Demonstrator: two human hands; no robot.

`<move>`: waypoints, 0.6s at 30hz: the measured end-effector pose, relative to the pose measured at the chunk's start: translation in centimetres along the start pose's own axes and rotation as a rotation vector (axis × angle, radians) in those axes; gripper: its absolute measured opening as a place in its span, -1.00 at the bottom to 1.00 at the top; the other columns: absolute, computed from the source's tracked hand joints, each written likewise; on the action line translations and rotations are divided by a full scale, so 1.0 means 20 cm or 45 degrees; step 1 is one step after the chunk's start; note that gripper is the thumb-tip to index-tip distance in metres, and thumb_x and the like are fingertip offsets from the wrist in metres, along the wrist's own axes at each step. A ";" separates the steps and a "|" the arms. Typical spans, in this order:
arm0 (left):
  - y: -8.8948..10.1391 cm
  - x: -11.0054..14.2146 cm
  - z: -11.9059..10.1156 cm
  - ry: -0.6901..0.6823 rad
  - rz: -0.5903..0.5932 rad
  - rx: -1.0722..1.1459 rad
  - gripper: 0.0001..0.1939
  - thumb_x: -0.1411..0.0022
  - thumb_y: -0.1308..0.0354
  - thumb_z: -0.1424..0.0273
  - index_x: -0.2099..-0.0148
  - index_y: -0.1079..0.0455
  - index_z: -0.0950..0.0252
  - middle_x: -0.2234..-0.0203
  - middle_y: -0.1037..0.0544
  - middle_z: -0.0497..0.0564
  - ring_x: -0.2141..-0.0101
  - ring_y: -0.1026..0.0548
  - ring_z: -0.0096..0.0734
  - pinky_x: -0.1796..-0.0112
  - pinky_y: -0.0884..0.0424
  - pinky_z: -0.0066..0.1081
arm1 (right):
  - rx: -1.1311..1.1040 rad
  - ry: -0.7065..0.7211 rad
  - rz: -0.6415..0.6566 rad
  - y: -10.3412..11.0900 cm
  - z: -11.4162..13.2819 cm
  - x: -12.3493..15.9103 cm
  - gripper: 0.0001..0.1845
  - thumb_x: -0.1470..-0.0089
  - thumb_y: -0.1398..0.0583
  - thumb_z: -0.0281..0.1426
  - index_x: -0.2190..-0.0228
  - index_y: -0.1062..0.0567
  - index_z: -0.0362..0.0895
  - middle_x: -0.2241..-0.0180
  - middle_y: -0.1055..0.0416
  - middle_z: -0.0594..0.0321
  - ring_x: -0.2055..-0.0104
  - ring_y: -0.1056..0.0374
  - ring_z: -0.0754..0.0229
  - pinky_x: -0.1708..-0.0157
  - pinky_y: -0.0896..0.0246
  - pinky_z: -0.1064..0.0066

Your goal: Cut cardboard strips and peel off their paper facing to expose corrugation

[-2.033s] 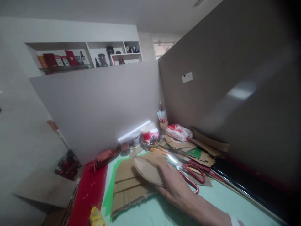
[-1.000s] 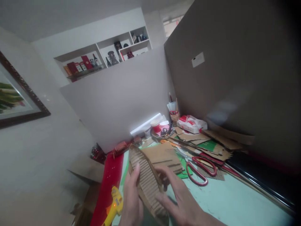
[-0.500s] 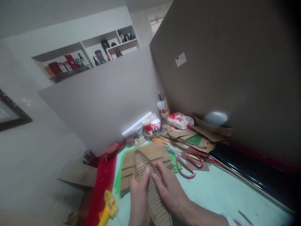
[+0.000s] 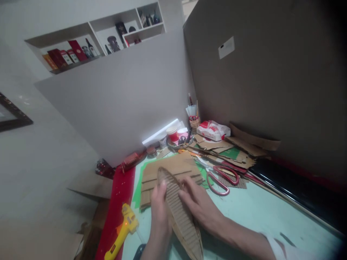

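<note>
Both my hands hold a long, pointed, boat-shaped piece of ribbed corrugated cardboard (image 4: 179, 213) above the pale green table (image 4: 257, 216). My left hand (image 4: 159, 213) grips its left edge, thumb on the ribbed face. On the right side, my right hand (image 4: 199, 206) presses its fingers against the piece. Just beyond it lie flat cardboard sheets (image 4: 170, 169) on green paper.
Red-handled scissors (image 4: 221, 177) lie right of the sheets. A yellow glue gun (image 4: 121, 231) rests at the lower left by a red strip (image 4: 119, 195). Cardboard scraps (image 4: 233, 151), a red cup (image 4: 172, 134), a pen holder (image 4: 193, 117) and a white bag (image 4: 213, 130) crowd the back. Tall boards wall the table.
Two seconds ago only my right hand lay on the cardboard piece on the table. Both hands have since lifted it and turned its ribbed face up; the view tilted down.
</note>
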State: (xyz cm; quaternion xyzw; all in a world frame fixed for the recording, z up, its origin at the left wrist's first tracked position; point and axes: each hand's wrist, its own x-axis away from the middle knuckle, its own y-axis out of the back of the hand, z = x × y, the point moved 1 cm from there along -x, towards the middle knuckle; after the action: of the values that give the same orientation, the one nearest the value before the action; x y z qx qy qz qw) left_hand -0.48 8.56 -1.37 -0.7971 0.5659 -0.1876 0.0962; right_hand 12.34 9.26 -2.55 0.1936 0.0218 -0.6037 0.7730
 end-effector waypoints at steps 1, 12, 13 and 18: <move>0.00 0.00 0.01 -0.013 0.028 -0.032 -0.64 -0.13 -0.30 0.24 0.08 -0.47 0.36 0.34 -0.67 0.10 0.20 -0.63 -0.10 0.16 -0.50 -0.24 | -0.003 -0.013 0.006 0.01 -0.01 0.00 -0.78 -0.29 0.00 -0.19 0.25 -0.33 -0.06 0.42 -0.42 0.27 0.36 -0.36 0.06 0.31 -0.16 0.28; -0.03 0.07 0.01 -0.132 0.061 -0.332 -0.59 -0.19 -0.27 0.21 0.00 -0.50 0.38 0.15 -0.66 0.16 0.09 -0.56 -0.07 0.01 -0.39 -0.22 | 0.073 0.003 -0.068 -0.02 -0.02 -0.01 -0.69 -0.31 0.10 -0.22 0.17 -0.36 -0.08 0.27 -0.49 0.09 0.24 -0.43 -0.04 0.20 -0.21 0.17; -0.03 0.07 0.01 -0.128 0.066 -0.329 -0.59 -0.20 -0.26 0.21 0.00 -0.50 0.38 0.16 -0.66 0.15 0.10 -0.57 -0.09 0.03 -0.40 -0.23 | 0.074 -0.002 -0.071 -0.02 -0.03 -0.01 -0.70 -0.30 0.10 -0.22 0.19 -0.35 -0.08 0.29 -0.48 0.10 0.26 -0.43 -0.04 0.22 -0.21 0.18; -0.03 0.05 -0.01 -0.078 0.117 -0.285 -0.68 -0.20 -0.23 0.23 0.10 -0.52 0.36 0.38 -0.63 0.05 0.31 -0.58 -0.22 0.29 -0.43 -0.36 | 0.052 -0.006 -0.041 -0.01 -0.05 -0.01 -0.74 -0.34 0.06 -0.22 0.18 -0.36 -0.06 0.32 -0.51 0.17 0.26 -0.45 0.00 0.24 -0.22 0.24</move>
State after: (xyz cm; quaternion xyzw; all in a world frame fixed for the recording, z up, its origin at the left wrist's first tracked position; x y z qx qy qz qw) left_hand 0.26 7.85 -0.82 -0.7814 0.6160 -0.0942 0.0323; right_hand 12.24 9.76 -3.39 0.2076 0.0108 -0.6167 0.7592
